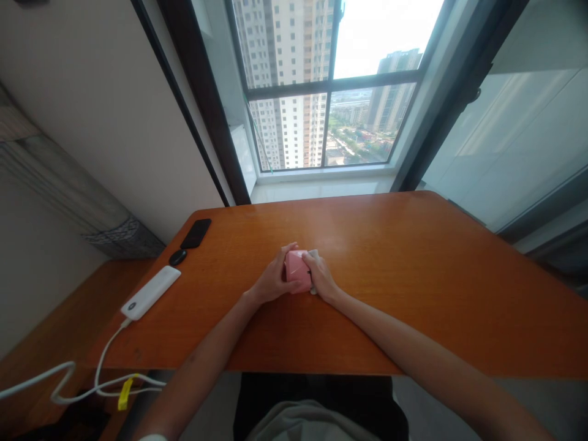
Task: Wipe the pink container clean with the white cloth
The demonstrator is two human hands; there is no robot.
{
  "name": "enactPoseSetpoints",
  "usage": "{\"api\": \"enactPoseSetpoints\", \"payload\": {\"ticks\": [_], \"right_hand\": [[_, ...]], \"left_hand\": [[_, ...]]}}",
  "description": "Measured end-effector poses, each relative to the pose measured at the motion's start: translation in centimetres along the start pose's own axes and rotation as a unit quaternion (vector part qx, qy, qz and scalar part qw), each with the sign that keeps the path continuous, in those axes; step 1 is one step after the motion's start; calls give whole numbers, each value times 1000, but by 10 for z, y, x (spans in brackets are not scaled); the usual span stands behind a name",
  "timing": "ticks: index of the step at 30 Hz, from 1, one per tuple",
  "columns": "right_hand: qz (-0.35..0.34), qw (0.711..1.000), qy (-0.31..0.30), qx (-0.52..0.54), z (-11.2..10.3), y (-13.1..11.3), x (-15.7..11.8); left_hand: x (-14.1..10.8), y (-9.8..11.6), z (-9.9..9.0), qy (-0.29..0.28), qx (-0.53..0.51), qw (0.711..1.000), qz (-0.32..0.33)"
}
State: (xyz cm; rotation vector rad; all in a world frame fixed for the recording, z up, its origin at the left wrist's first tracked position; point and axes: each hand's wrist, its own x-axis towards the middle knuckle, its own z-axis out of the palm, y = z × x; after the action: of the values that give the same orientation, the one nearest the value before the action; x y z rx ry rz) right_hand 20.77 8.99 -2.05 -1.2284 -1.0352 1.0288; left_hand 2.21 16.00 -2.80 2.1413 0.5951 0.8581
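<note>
We note a dark-framed window (328,92) of four panes straight ahead, with high-rise apartment towers (294,55) beyond under a bright white sky (386,37). A pale sill (321,193) runs beneath it. A pale wall (114,122) stands left, grey striped fabric (59,190) against it. A lower wooden ledge (59,312) adjoins the orange-brown wooden surface (459,294). Pale glass panelling (505,135) bounds the right.

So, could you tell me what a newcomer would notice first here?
The pink object, clasped between the left hand and right hand, sits at the centre of the orange wooden table. Beyond it, high-rise towers fill the window. At the table's left, a white power bank trails its cable.
</note>
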Motion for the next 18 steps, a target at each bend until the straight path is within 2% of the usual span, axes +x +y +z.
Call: {"api": "enactPoseSetpoints", "payload": {"ticks": [5, 8, 13, 18], "right_hand": [[-11, 1000, -1, 3, -1, -1, 2], [-11, 1000, -7, 8, -1, -1, 3], [4, 1000, 5, 18, 0, 2, 5], [5, 1000, 11, 28, 0, 5, 5]], "left_hand": [[0, -4, -13, -52, 104, 988, 103], [1, -3, -15, -53, 152, 980, 119], [3, 6, -8, -12, 146, 986, 79], [5, 19, -1, 15, 83, 996, -7]]}}
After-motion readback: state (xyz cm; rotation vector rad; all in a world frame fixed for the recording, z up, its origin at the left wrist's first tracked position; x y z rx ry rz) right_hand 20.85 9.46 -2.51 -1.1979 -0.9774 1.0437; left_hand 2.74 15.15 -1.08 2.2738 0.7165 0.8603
